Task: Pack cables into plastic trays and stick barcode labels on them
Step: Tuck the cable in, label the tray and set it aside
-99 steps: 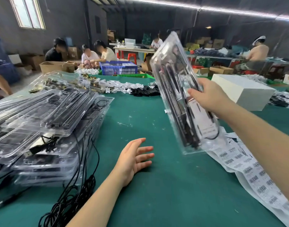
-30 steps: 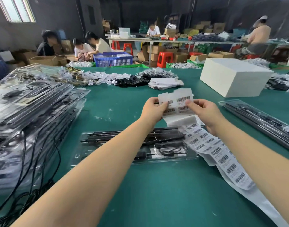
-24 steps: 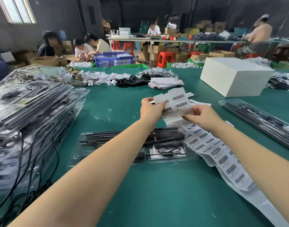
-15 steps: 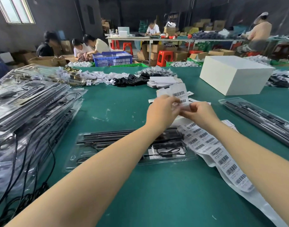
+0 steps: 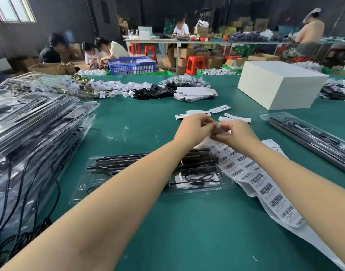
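Both hands point(image 5: 212, 130) lowered, fingers point(image 5: 216, 136) now pinching label strip point(image 5: 244, 169) end together

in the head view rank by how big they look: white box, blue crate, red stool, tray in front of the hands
1. Tray, though nearness to the camera inflates it.
2. White box, close to the tray in apparent size.
3. Blue crate.
4. Red stool, smallest and also farthest away.
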Motion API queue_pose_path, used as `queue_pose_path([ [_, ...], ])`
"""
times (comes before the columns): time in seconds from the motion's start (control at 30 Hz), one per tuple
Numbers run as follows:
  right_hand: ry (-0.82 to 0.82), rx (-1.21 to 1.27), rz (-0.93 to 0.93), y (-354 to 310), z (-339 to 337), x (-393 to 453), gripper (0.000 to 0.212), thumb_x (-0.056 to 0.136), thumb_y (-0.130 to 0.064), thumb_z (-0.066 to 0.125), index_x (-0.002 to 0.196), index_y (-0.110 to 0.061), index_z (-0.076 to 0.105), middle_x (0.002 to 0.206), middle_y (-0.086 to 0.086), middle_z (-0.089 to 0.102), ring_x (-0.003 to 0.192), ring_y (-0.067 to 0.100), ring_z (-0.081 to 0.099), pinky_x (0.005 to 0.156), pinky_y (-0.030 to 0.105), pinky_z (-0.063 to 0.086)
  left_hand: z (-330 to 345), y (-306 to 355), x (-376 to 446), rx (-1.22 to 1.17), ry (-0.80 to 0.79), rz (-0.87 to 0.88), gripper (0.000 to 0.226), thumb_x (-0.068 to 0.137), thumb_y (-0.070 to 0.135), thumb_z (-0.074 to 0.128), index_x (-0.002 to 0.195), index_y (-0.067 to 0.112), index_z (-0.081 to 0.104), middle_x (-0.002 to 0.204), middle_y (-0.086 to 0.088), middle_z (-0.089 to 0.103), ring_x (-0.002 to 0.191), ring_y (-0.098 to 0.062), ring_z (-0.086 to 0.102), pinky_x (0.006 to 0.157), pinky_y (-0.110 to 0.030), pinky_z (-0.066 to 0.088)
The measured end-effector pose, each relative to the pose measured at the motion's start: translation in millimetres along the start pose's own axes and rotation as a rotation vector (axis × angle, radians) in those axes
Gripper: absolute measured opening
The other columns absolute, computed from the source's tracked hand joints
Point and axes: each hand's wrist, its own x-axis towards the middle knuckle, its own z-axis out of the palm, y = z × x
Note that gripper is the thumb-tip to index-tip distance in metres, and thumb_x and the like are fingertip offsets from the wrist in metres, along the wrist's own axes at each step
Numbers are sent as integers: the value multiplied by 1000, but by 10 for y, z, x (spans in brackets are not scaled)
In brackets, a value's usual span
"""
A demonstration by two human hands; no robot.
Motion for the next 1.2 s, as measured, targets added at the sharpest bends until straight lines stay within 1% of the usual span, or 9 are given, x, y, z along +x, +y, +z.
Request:
queue_pose_path([
  [0.17, 35, 114, 192, 89, 21, 28, 17, 86, -26, 71, 101, -18, 66, 96, -1, 69, 84, 14, 61, 66, 25, 43, -331, -132, 50, -693, 286, -465, 11, 91, 22, 63, 79, 22, 62, 87, -3, 73, 82, -18, 73, 68, -30, 59],
  [0.27, 334, 93, 314, 17, 51, -7, 49, 88, -23, 67, 131, -11, 47, 124, 10, 55, 111, 26, 53, 88, 32, 43, -691, -273, -42, -810, 489, -480, 8, 89, 25, 67, 82, 24, 64, 84, 1, 73, 71, -7, 71, 58, -21, 53],
  [0.37, 622, 165, 112, -371, 151, -88, 32, 88, -22, 65, 117, -11, 55, 111, 8, 56, 98, 21, 51, 80, 25, 39, -882, -349, -261, -512, 544, -216, 8, 82, 33, 73, 75, 29, 70, 71, 11, 72, 67, -4, 67, 60, -20, 50],
  [0.5, 159, 532, 149, -1057, 395, -165, 30, 89, -48, 61, 78, -20, 67, 73, -9, 68, 65, 7, 57, 60, 17, 45, -971, -338, -577, -85, 508, 195, 7, 80, 34, 73, 74, 36, 71, 70, 21, 69, 65, 4, 61, 64, -12, 47],
  [0.83, 84, 923, 463, -1666, 742, -442, 24, 80, -43, 73, 79, -20, 68, 76, -7, 74, 62, 12, 62, 57, 24, 45, -1386, -398, -1095, 361, 513, 595, 6, 82, 11, 73, 87, 10, 76, 79, -1, 71, 74, -20, 65, 64, -37, 52],
  [0.93, 133, 855, 462, -1736, 756, -503, 18, 77, -35, 74, 72, -19, 66, 75, -6, 74, 64, 12, 61, 56, 23, 45, -1431, -369, -1227, 267, 468, 509, 11, 83, 15, 75, 92, 10, 76, 85, -1, 70, 79, -17, 64, 70, -38, 52],
  [1.03, 200, 760, 430, -1722, 783, -559, 17, 78, -33, 73, 70, -19, 67, 79, 1, 74, 66, 13, 60, 65, 30, 48, -1414, -426, -1366, 157, 374, 162, 43, 82, 44, 71, 119, 23, 62, 108, 6, 63, 95, -8, 57, 88, -35, 48],
  [1.13, 221, 748, 441, -1576, 843, -622, 16, 83, -35, 70, 77, -20, 68, 78, -4, 73, 67, 12, 60, 68, 30, 50, -1372, -681, -1573, 445, 83, -327, 84, 73, 74, 58, 142, 32, 32, 146, -3, 38, 135, -22, 35, 109, -50, 28],
  [1.2, 206, 801, 448, -1474, 914, -649, 14, 86, -33, 69, 81, -21, 68, 75, -9, 71, 66, 8, 61, 66, 25, 52, -1292, -839, -1735, 699, -161, -451, 95, 71, 82, 50, 149, 37, 17, 160, -6, 10, 147, -28, 7, 114, -56, 8],
])
